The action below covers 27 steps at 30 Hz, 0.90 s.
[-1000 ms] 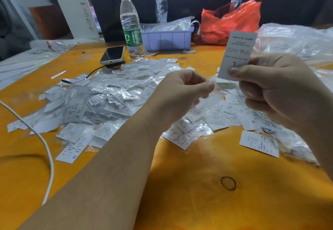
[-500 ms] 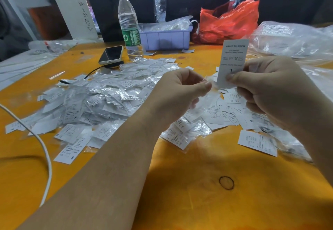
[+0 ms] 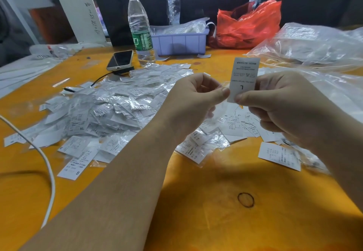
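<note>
right hand pinches the l label, not yet inside the sleeve pinched by left hand; bagged pile at 9 o'clock, loose labels at 5.

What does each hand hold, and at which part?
The right hand pinches the white label, marked L, at its lower edge. The left hand pinches what seems a thin clear sleeve; at which part cannot be told.

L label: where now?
Head view, right of centre: the right hand pinches the L label beside the clear bag in the left hand, above the table.
</note>
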Motion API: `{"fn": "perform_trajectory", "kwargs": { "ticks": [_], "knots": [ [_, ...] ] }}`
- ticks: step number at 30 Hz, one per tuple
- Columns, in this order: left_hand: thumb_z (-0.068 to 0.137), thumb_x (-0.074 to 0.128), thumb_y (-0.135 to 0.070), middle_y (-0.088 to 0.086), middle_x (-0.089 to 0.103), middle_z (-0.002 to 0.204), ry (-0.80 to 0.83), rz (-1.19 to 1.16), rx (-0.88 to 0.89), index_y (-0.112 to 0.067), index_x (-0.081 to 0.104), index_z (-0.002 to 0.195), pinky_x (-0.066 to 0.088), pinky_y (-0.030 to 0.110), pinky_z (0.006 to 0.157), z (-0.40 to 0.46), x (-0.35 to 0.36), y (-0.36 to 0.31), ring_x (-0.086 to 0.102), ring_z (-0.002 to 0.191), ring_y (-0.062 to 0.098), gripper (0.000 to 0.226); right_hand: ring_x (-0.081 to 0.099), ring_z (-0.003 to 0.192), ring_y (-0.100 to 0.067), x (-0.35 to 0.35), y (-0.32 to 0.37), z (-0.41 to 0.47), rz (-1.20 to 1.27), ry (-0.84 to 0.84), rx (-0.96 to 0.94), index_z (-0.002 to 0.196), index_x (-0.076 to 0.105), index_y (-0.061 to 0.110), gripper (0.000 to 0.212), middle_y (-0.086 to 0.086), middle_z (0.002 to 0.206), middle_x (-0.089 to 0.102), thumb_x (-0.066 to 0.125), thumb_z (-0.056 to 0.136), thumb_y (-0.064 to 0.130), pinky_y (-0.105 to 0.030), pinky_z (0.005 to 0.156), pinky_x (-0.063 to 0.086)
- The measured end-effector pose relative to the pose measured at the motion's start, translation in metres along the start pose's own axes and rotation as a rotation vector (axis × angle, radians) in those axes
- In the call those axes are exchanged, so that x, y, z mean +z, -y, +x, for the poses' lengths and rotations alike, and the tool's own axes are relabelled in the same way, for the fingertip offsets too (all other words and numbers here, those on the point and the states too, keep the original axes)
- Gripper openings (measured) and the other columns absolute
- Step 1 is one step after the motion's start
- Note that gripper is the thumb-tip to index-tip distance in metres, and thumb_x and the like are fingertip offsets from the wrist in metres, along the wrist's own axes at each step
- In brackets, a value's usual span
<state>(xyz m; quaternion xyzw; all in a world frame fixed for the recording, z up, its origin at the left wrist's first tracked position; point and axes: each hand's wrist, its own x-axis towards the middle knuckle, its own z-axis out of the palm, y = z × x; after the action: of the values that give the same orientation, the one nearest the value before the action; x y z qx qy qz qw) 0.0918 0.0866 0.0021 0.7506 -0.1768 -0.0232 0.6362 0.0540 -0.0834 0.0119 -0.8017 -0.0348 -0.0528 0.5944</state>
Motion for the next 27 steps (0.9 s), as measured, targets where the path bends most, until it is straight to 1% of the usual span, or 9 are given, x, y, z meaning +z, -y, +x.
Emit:
{"fn": "perform_trajectory", "kwargs": {
  "ticks": [4, 8, 13, 17, 22, 27],
  "knots": [
    [0.086, 0.072, -0.016, -0.003, 0.062, 0.069, 0.017, -0.014, 0.000, -0.011, 0.063, 0.083, 0.055, 0.021, 0.057, -0.0004, -0.0004, -0.0005, 0.057, 0.058, 0.005, 0.011, 0.028, 0.032, -0.002, 0.0004, -0.0030, 0.0017, 0.023, 0.012, 0.022, 0.098, 0.073, 0.013, 0.014, 0.009, 0.039, 0.036, 0.067, 0.086, 0.008, -0.017, 0.033, 0.025],
    [0.087, 0.071, -0.015, -0.001, 0.061, 0.072, 0.034, -0.034, -0.016, -0.012, 0.063, 0.084, 0.055, 0.024, 0.062, -0.0007, -0.0011, -0.0010, 0.058, 0.063, 0.008, 0.009, 0.028, 0.032, -0.004, 0.0007, -0.0050, 0.0028, 0.025, -0.006, 0.005, 0.091, 0.073, 0.010, 0.007, 0.007, 0.040, 0.038, 0.068, 0.087, 0.009, -0.018, 0.034, 0.025],
    [0.091, 0.066, -0.014, 0.006, 0.060, 0.083, 0.041, -0.056, -0.037, -0.013, 0.065, 0.086, 0.055, 0.025, 0.063, -0.0005, -0.0016, -0.0033, 0.058, 0.063, 0.008, 0.006, 0.026, 0.034, -0.005, -0.0006, -0.0060, 0.0050, 0.023, -0.008, -0.019, 0.096, 0.074, 0.014, 0.011, 0.007, 0.042, 0.037, 0.068, 0.088, 0.011, -0.019, 0.034, 0.024],
    [0.094, 0.063, -0.014, 0.000, 0.063, 0.079, 0.053, -0.045, -0.041, -0.014, 0.067, 0.088, 0.055, 0.025, 0.063, -0.0008, -0.0021, -0.0036, 0.058, 0.065, 0.008, 0.006, 0.024, 0.036, -0.006, -0.0028, -0.0056, 0.0057, 0.032, 0.002, -0.030, 0.095, 0.075, 0.015, 0.011, 0.007, 0.043, 0.035, 0.068, 0.088, 0.011, -0.019, 0.035, 0.024],
    [0.095, 0.061, -0.015, -0.003, 0.065, 0.078, 0.077, -0.034, -0.049, -0.013, 0.068, 0.092, 0.055, 0.024, 0.064, -0.0013, -0.0024, -0.0035, 0.058, 0.065, 0.007, 0.007, 0.023, 0.037, -0.007, -0.0039, -0.0056, 0.0071, 0.031, -0.010, -0.036, 0.091, 0.075, 0.015, 0.009, 0.005, 0.044, 0.033, 0.067, 0.088, 0.011, -0.020, 0.036, 0.023],
    [0.095, 0.061, -0.017, -0.008, 0.065, 0.073, 0.097, -0.006, -0.055, -0.015, 0.069, 0.092, 0.053, 0.023, 0.065, -0.0014, -0.0031, -0.0036, 0.058, 0.066, 0.007, 0.008, 0.025, 0.037, -0.007, -0.0066, -0.0058, 0.0072, -0.009, -0.007, -0.067, 0.092, 0.074, 0.016, 0.010, 0.008, 0.043, 0.036, 0.066, 0.089, 0.011, -0.021, 0.036, 0.024]
  ]
}}
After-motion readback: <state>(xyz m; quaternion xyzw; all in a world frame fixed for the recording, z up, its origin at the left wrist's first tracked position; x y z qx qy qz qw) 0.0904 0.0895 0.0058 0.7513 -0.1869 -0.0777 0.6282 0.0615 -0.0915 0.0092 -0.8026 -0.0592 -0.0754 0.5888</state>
